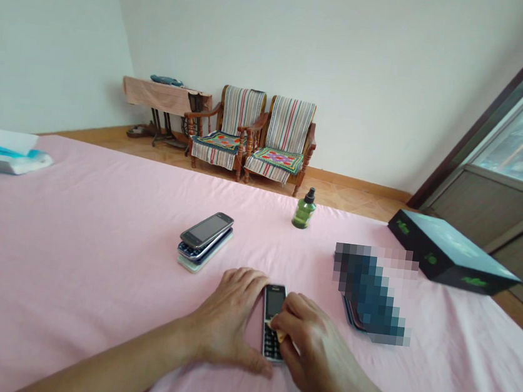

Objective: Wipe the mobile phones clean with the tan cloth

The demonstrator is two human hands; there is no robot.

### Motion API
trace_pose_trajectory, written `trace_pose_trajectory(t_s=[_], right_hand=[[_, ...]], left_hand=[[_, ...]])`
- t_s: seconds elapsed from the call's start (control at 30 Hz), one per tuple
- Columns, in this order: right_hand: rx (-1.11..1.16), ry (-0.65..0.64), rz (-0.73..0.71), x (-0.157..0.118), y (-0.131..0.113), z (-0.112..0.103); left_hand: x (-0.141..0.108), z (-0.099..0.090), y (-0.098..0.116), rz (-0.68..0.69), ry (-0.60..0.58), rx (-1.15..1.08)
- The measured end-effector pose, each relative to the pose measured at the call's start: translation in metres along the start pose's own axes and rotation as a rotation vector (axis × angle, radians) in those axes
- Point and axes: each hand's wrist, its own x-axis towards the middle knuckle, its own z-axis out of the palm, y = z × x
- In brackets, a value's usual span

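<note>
A black keypad mobile phone [274,302] with a silver edge lies face up on the pink cloth. My left hand [228,318] braces it from the left, fingertips at its top end and thumb by its bottom end. Pinched in my right hand [313,346] is a small yellowish cloth [280,335], pressed on the phone between screen and keys. Those fingers cover part of the keypad. Beyond my left hand sits a stack of several phones [206,240], a grey touchscreen one on top. To the right of my right hand, a blurred-out dark blue stack [370,296] shows phone edges beneath.
The pink bed-like surface [111,223] carries a green spray bottle [304,213] near its far edge. At the right stands a black box [453,252]; at the far left, a tissue pack [6,154]. Two wooden armchairs [281,132] and a covered sewing table [159,96] stand beyond.
</note>
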Motion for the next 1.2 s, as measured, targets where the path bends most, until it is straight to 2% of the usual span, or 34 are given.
trace_pose_trajectory(t_s=[0.27, 0.63, 0.77, 0.93, 1.03, 1.2], right_hand=[[0.029, -0.038, 0.093, -0.006, 0.006, -0.015], [0.061, -0.012, -0.037, 0.005, -0.007, 0.011], [0.119, -0.016, -0.010, 0.000, -0.002, 0.003], [0.060, -0.077, 0.070, -0.006, 0.015, -0.015], [0.039, -0.041, 0.090, -0.008, 0.024, -0.022], [0.192, 0.034, 0.054, -0.008, 0.025, -0.020]], left_hand=[[-0.001, 0.000, -0.001, -0.020, -0.010, -0.016], [0.000, 0.000, 0.001, 0.022, 0.021, -0.017], [-0.001, -0.001, 0.001, -0.001, -0.002, -0.013], [0.000, -0.001, 0.000, -0.009, -0.009, -0.023], [0.000, 0.000, -0.002, -0.024, -0.002, -0.030], [-0.001, 0.001, -0.005, -0.032, 0.021, -0.041]])
